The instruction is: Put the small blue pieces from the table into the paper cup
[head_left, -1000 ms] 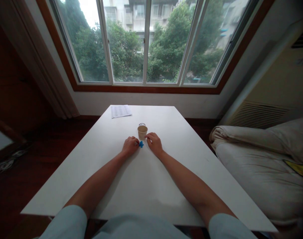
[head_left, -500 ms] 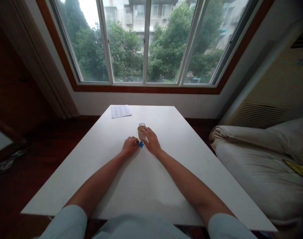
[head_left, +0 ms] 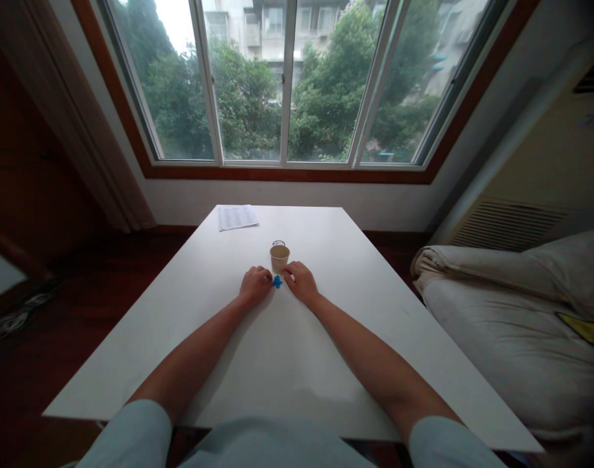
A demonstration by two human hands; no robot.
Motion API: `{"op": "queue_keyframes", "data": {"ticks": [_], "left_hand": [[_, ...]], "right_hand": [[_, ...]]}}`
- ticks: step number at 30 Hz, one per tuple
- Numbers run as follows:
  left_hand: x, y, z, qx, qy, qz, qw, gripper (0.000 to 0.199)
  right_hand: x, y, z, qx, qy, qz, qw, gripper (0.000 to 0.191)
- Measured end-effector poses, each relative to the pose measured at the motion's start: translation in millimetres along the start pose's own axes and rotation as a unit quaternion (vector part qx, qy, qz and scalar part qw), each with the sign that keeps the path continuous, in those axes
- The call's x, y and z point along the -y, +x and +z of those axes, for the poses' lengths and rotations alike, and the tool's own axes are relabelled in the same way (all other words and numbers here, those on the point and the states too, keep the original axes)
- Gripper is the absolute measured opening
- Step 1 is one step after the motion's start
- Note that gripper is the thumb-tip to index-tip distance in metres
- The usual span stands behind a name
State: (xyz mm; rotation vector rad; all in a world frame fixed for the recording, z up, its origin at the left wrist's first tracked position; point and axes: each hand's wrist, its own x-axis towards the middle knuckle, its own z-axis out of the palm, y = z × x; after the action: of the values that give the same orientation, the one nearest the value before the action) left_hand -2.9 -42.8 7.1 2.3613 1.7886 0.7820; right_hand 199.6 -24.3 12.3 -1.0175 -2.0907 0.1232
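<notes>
My left hand (head_left: 256, 284) and right hand (head_left: 301, 282) curl; I can't tell if either grips anything. Between them, near the cup (head_left: 279, 259), the blue piece (head_left: 277, 281) lies on the desk (head_left: 272, 364); I'd handle it lightly.

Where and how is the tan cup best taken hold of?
Grip the tan cup by its outer wall just under the rim, probably from the right: it stands upright, wider at the top, with the right hand close by and a blue object in front.
</notes>
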Motion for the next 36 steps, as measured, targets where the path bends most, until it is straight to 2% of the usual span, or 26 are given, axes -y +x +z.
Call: {"op": "queue_keyframes", "data": {"ticks": [5,11,18,25,30,36], "left_hand": [[0,-1,-1.4,-0.003,0.012,-0.016,1.0,0.011],[2,0,1.4,-0.007,0.015,-0.018,1.0,0.012],[1,0,1.0,-0.003,-0.008,0.006,1.0,0.011],[-1,-1,0.4,0.0,-0.007,0.018,1.0,0.015],[-2,-1,1.2,0.009,-0.003,0.011,1.0,0.015],[-1,-1,2.1,0.008,-0.009,0.027,1.0,0.015]], "right_hand": [[-5,-2,9,0.084,-0.018,0.023,0.996,0.008],[-7,-2,9,0.12,-0.041,0.012,0.992,0.012],[-12,-2,13,0.107,-0.041,0.01,0.993,0.008],[-14,-2,14,0.076,-0.011,0.048,0.996,0.002],[-16,-1,15,0.063,0.007,0.068,0.996,0.005],[-16,-1,14,0.056,0.003,0.048,0.997,0.011]]}}
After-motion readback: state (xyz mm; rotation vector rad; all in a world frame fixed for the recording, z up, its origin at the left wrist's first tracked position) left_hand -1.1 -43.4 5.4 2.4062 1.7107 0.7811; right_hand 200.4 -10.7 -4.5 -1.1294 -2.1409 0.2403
